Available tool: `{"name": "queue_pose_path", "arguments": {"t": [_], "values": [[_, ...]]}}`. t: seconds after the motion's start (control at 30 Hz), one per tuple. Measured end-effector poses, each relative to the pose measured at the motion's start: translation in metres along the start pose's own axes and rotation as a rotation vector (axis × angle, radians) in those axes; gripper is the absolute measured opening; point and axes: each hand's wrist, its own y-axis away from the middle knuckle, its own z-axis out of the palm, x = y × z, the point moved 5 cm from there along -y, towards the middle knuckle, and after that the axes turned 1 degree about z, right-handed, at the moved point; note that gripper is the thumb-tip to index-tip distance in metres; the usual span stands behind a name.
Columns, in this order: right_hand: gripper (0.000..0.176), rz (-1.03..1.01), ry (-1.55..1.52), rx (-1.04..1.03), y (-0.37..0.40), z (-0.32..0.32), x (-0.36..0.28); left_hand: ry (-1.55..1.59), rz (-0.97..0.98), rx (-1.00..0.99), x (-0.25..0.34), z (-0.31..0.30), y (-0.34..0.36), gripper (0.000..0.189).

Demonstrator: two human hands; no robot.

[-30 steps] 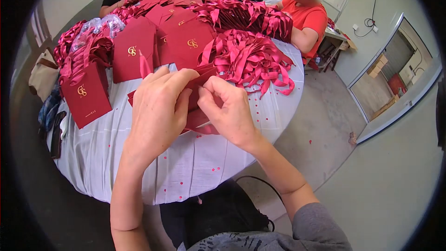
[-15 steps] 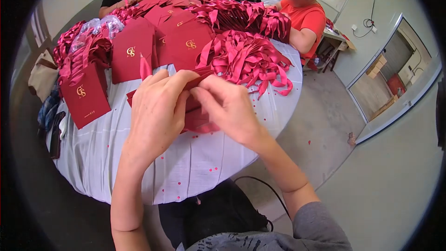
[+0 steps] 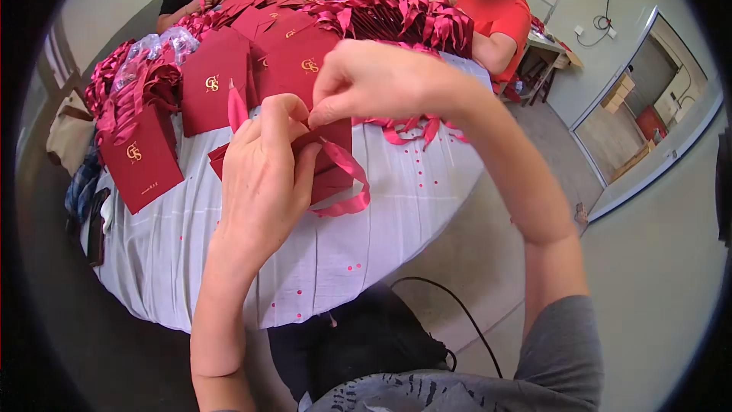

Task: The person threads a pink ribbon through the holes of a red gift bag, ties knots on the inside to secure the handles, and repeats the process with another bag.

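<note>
The left hand [image 3: 263, 175] was closed on the top edge of the flat red bag [image 3: 333, 145], lying on the white table [image 3: 404, 206] near the person, seemingly to steady it, while the right hand [image 3: 374, 80] pinched the ribbon [image 3: 352, 172] end, raised above the bag.

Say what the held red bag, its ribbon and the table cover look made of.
Bag: stiff matte card or paper, likely; flat faces, sharp edges. Ribbon: satin-like fabric; glossy, curls in a loop. Table cover: white woven cloth, apparently; soft folds.
</note>
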Motion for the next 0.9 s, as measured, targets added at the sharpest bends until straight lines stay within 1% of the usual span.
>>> {"name": "queue_pose_path", "arguments": {"t": [0.07,0.1,0.17,0.23,0.3,0.33,0.4,0.43,0.5,0.53,0.57,0.63,0.7,0.73,0.83,0.87,0.9], "values": [[0.027,0.068,0.081,-0.117,-0.007,-0.006,-0.008,-0.028,-0.021,-0.004,0.0,0.001,0.001,0.038],[0.027,0.057,0.168,-0.187,-0.014,-0.005,-0.011,-0.023,-0.013,-0.02,0.001,0.002,0.001,0.038],[0.027,0.049,0.352,-0.294,-0.02,-0.005,-0.021,-0.04,0.009,0.01,0.004,0.001,0.001,0.039],[0.024,0.066,0.349,-0.326,-0.027,-0.001,-0.021,-0.029,0.009,0.001,0.004,0.002,0.001,0.037],[0.031,0.084,0.338,-0.406,-0.028,0.001,-0.019,-0.034,0.019,-0.016,0.005,0.001,0.0,0.031],[0.031,0.086,0.339,-0.407,-0.028,0.004,-0.013,-0.032,0.019,-0.015,0.006,0.0,0.0,0.031],[0.023,0.034,0.073,-0.242,-0.022,0.006,-0.003,-0.043,0.046,-0.017,0.007,-0.001,0.0,0.025],[0.024,0.09,-0.108,-0.177,-0.012,0.006,0.003,-0.042,0.044,-0.013,0.007,-0.002,0.0,0.025],[0.023,-0.007,-0.259,0.016,-0.008,0.013,0.006,-0.022,0.035,-0.029,0.008,-0.001,-0.001,0.022],[0.022,0.059,-0.289,-0.001,-0.001,0.015,0.014,-0.021,0.034,-0.026,0.008,-0.002,-0.001,0.022],[0.022,0.059,-0.289,0.0,0.0,0.018,0.016,-0.018,0.02,-0.03,0.007,-0.002,-0.001,0.021],[0.021,0.017,-0.434,0.111,0.0,0.02,0.023,-0.013,0.011,-0.038,0.008,-0.002,-0.002,0.021],[0.019,-0.058,-0.708,0.252,-0.005,0.011,0.029,-0.023,-0.001,-0.056,0.01,-0.001,-0.001,0.02],[0.018,-0.058,-0.728,0.296,-0.006,0.002,0.035,-0.024,0.001,-0.057,0.01,-0.001,-0.001,0.02],[0.018,-0.14,-0.998,0.351,-0.015,-0.009,0.055,-0.028,0.006,-0.032,0.01,-0.002,-0.003,0.02],[0.018,-0.145,-0.995,0.354,-0.016,-0.009,0.057,-0.028,0.0,-0.04,0.01,-0.002,-0.003,0.02],[0.021,-0.186,-1.133,0.386,-0.017,-0.009,0.06,-0.029,-0.008,-0.049,0.01,-0.002,-0.003,0.019]]}}
